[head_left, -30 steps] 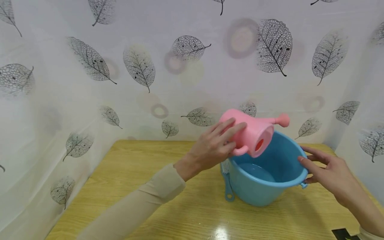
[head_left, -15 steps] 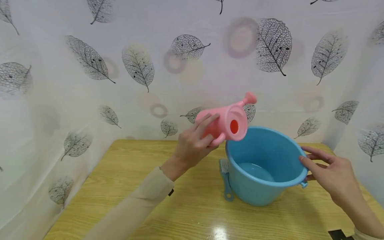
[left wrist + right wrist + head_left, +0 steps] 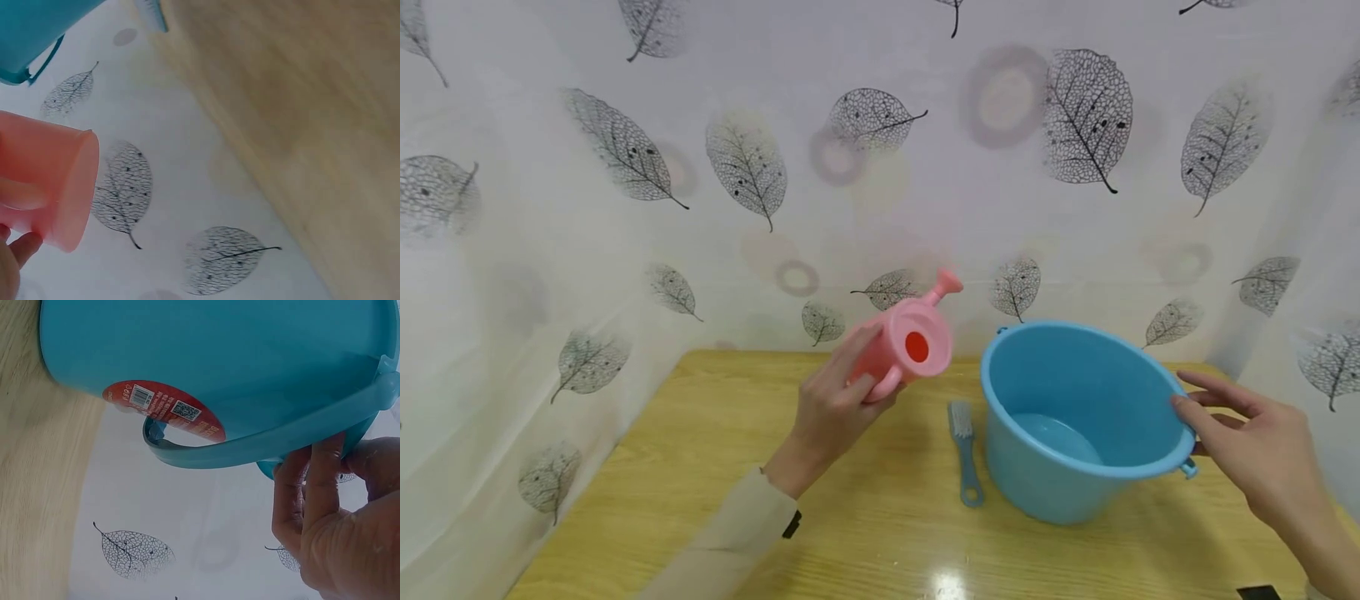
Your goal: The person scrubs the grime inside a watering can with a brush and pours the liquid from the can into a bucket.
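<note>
My left hand (image 3: 835,404) grips a pink toy watering can (image 3: 880,354) in the air, left of the bucket. Its open top, with a red hole inside, faces me, and the spout points up and right. In the left wrist view, fingertips (image 3: 26,247) lie against the can's side. A blue plastic bucket (image 3: 1045,492) is on the table at right, its inside showing bare. At its right rim my right hand (image 3: 1262,437) pinches the edge between thumb and fingers. The right wrist view shows the bucket's handle (image 3: 250,447) across its outside, close over those fingers.
A blue-grey scrubbing brush (image 3: 966,458) with pale bristles lies on the wooden table (image 3: 737,433), just left of the bucket. A red label (image 3: 164,409) is stuck to the bucket's side. Leaf-patterned sheeting (image 3: 880,192) hangs behind and along both sides.
The left hand has carried the watering can leftward from over the bucket and turned its opening toward me. Bucket and right hand have shifted slightly right, leaving a gap beside the brush.
</note>
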Motion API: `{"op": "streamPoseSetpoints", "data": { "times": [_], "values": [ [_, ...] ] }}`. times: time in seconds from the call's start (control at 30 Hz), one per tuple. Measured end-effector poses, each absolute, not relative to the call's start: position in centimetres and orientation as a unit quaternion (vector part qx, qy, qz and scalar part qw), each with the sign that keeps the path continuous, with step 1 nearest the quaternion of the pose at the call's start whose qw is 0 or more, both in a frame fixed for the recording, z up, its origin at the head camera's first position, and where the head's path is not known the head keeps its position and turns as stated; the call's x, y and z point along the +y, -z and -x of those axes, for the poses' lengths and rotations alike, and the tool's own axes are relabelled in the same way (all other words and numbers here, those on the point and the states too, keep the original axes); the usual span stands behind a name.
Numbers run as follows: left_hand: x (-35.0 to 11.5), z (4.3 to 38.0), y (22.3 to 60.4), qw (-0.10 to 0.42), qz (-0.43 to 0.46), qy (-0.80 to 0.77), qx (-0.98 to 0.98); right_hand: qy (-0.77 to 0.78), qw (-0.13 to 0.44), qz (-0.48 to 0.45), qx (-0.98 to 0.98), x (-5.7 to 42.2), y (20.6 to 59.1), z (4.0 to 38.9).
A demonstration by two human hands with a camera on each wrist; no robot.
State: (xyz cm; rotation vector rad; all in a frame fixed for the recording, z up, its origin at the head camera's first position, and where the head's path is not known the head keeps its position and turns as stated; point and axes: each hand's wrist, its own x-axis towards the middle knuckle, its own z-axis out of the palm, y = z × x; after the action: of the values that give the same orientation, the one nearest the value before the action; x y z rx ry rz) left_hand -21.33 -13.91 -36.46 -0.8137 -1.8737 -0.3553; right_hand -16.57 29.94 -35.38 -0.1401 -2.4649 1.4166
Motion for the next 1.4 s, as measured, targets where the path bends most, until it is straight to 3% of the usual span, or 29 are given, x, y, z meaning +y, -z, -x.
{"op": "streamPoseSetpoints", "data": {
  "times": [0.53, 1.4],
  "values": [
    [-17.1, 20.1, 40.7, 0.471, 0.294, 0.183, -0.811, -0.454, 0.162, 0.107, -0.869, 31.2, 35.4, 16.3],
    [-18.5, 19.9, 42.5, 0.430, 0.253, 0.220, -0.838, -0.454, 0.183, 0.133, -0.862, 32.9, 36.0, 17.1]
  ]
}}
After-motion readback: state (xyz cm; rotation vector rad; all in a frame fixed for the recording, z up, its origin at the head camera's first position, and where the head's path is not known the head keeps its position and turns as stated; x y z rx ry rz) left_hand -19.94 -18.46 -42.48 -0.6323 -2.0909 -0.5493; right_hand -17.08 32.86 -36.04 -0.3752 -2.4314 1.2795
